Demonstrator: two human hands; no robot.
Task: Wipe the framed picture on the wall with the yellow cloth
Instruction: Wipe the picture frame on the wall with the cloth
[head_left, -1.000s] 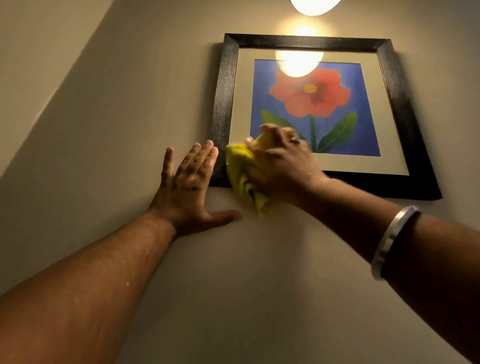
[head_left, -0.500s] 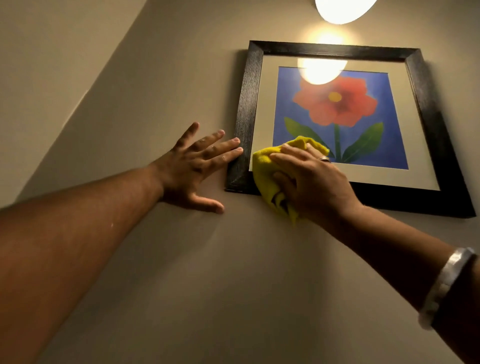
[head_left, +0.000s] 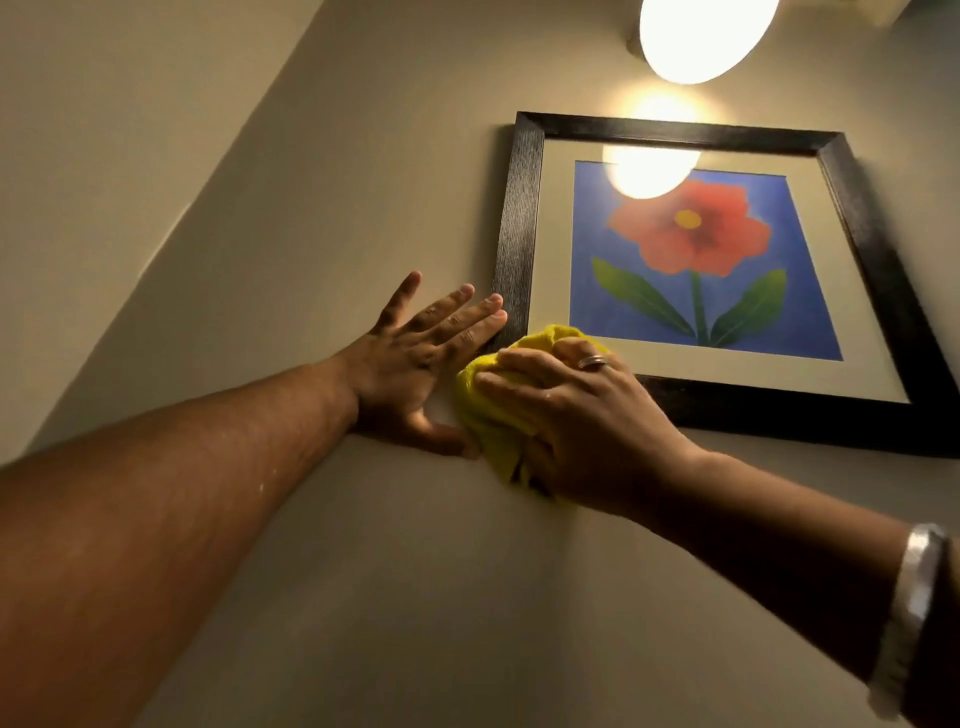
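Right hand (head_left: 582, 415) is curled around the bunched yellow cloth (head_left: 493, 415), pressing it on the lower left corner of the black-framed flower picture (head_left: 680, 270). Left hand (head_left: 421, 364) lies flat, fingers spread, on the beige wall (head_left: 311, 208) just beside it, fingertips touching the frame's edge.
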